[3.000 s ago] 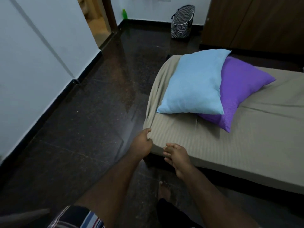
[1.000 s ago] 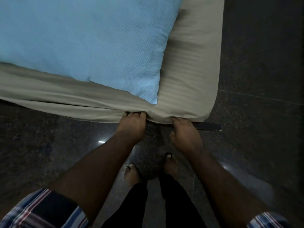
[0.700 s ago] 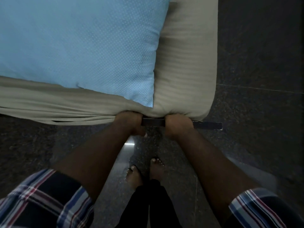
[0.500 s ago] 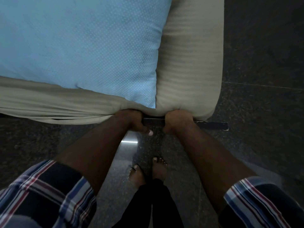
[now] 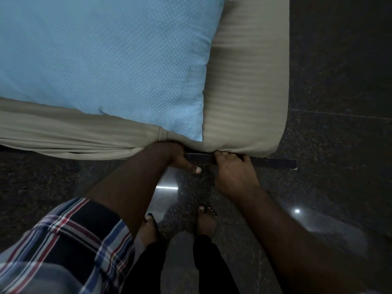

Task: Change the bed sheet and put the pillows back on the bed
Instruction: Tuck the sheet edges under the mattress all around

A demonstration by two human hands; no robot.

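Note:
A beige striped bed sheet (image 5: 244,85) covers the mattress, which fills the upper part of the head view. A light blue dotted pillow (image 5: 106,60) lies on it, its corner reaching the near edge. My left hand (image 5: 176,158) is pushed under the mattress edge, fingers hidden beneath the sheet, thumb showing below. To its right, my right hand (image 5: 233,172) has its fingertips against the sheet's lower edge. The dark bed frame (image 5: 273,163) shows between and right of the hands. The purple pillow is out of view.
Dark polished stone floor (image 5: 339,102) lies right of the bed and under me. My bare feet (image 5: 206,219) stand close to the bed edge.
I have walked to the bed's end and bent over it. Over the last second both hands went under the mattress edge; now the right hand has drawn back out a little.

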